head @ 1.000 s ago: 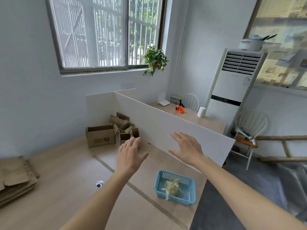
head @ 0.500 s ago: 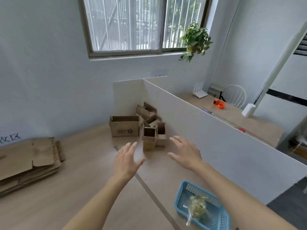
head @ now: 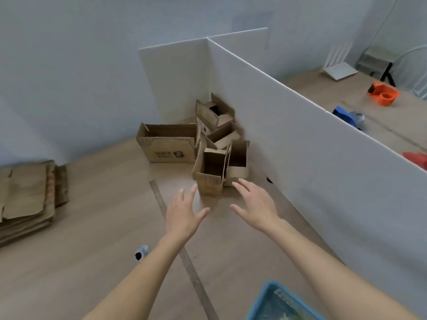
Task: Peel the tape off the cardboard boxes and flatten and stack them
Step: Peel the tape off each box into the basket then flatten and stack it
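Observation:
Several open cardboard boxes sit in the corner formed by the white partition. The nearest small box (head: 211, 175) stands with its top open, another small box (head: 238, 163) right beside it. A larger box (head: 167, 144) with printing stands to the left. Further back lie two more small boxes (head: 213, 113). My left hand (head: 183, 212) and my right hand (head: 254, 204) reach out with spread fingers, just short of the nearest box, holding nothing. A stack of flattened cardboard (head: 27, 197) lies at the far left of the table.
A white partition (head: 300, 139) runs along the right of the wooden table (head: 92, 250). A blue basket (head: 277, 301) sits at the near right edge. A small white roll (head: 141, 251) lies near my left forearm. Beyond the partition are an orange tape dispenser (head: 383, 94) and blue items.
The view has tilted down and moved closer to the boxes. Both hands have advanced toward the nearest small box, still holding nothing.

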A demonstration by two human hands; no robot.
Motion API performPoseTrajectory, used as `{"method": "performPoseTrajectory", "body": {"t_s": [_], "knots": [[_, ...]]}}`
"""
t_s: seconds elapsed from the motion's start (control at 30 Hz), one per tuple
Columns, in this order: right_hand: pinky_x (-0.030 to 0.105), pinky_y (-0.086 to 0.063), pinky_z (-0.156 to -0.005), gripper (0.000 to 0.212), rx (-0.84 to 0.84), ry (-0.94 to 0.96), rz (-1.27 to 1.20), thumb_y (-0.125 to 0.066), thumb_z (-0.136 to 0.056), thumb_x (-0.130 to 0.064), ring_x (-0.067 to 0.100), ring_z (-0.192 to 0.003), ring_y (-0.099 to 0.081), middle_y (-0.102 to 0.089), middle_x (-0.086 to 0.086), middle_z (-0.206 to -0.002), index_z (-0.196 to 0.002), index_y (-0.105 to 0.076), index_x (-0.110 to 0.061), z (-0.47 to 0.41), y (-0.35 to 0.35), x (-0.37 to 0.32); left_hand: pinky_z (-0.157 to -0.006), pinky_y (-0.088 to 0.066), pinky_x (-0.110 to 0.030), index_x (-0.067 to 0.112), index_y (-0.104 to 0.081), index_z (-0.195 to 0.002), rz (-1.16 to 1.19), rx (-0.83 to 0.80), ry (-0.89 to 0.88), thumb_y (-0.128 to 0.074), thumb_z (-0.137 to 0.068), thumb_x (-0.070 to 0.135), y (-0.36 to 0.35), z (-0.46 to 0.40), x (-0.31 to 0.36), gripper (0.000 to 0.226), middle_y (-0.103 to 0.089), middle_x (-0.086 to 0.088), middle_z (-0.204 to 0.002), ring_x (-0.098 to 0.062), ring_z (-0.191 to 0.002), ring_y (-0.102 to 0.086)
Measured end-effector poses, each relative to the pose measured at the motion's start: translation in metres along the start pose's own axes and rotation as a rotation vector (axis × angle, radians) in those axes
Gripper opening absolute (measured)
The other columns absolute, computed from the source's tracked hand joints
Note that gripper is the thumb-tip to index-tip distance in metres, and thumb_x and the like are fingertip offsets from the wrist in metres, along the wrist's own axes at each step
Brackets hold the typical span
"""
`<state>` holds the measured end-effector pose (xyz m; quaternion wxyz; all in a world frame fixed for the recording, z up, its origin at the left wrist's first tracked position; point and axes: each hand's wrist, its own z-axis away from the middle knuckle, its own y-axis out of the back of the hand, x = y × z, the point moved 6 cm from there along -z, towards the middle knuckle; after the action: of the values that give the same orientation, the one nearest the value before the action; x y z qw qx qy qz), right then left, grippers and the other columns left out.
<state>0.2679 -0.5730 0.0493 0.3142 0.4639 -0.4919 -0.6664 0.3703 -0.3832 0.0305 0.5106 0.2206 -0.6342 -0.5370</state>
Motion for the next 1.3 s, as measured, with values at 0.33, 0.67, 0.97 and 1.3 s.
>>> {"method": "performPoseTrajectory", "body": {"t_s": [0.33,0.67,0.97,1.3], "knots": [[0.031,-0.027,-0.119,0.071,-0.072,0.062,-0.071,-0.058,-0.097,-0.050,0.014,-0.150,-0.027,-0.028,-0.006,-0.165,-0.159,-0.030,-0.029,-0.060,-0.075,0.061,-0.111,-0.043,-0.050,0.048,-0.009,-0.159,0.081,-0.038,0.187,-0.067,-0.082,0.070,-0.100,-0.090,0.009,0.098,-0.028,-0.016,-0.162,-0.035,-0.143,-0.039],[0.031,-0.026,-0.120,0.069,-0.088,0.053,-0.094,-0.054,-0.098,-0.051,0.013,-0.150,-0.027,-0.026,-0.007,-0.166,-0.159,-0.030,-0.028,-0.065,-0.100,0.082,-0.087,-0.049,-0.043,0.051,-0.023,-0.153,0.179,0.114,0.221,-0.070,-0.085,0.060,-0.130,-0.108,0.004,0.083,-0.040,-0.014,-0.138,-0.038,-0.107,-0.061],[0.030,-0.023,-0.121,0.070,-0.082,0.099,-0.067,-0.051,-0.099,-0.053,0.011,-0.152,-0.023,-0.024,-0.008,-0.167,-0.159,-0.028,-0.027,-0.039,-0.087,0.042,-0.088,-0.051,-0.040,0.044,-0.037,-0.150,0.251,0.172,0.092,-0.077,-0.084,0.043,-0.062,-0.043,-0.046,0.077,-0.041,-0.010,-0.142,-0.034,-0.119,-0.057],[0.036,-0.040,-0.114,0.095,0.015,0.137,-0.142,-0.066,-0.088,-0.063,0.015,-0.146,-0.037,-0.027,-0.011,-0.165,-0.161,-0.013,-0.034,0.034,-0.016,-0.084,-0.097,-0.046,-0.032,0.036,-0.033,-0.154,0.408,0.271,-0.149,-0.081,-0.082,0.040,0.090,0.089,-0.092,0.087,-0.052,0.001,-0.141,-0.007,-0.119,-0.049]]}}
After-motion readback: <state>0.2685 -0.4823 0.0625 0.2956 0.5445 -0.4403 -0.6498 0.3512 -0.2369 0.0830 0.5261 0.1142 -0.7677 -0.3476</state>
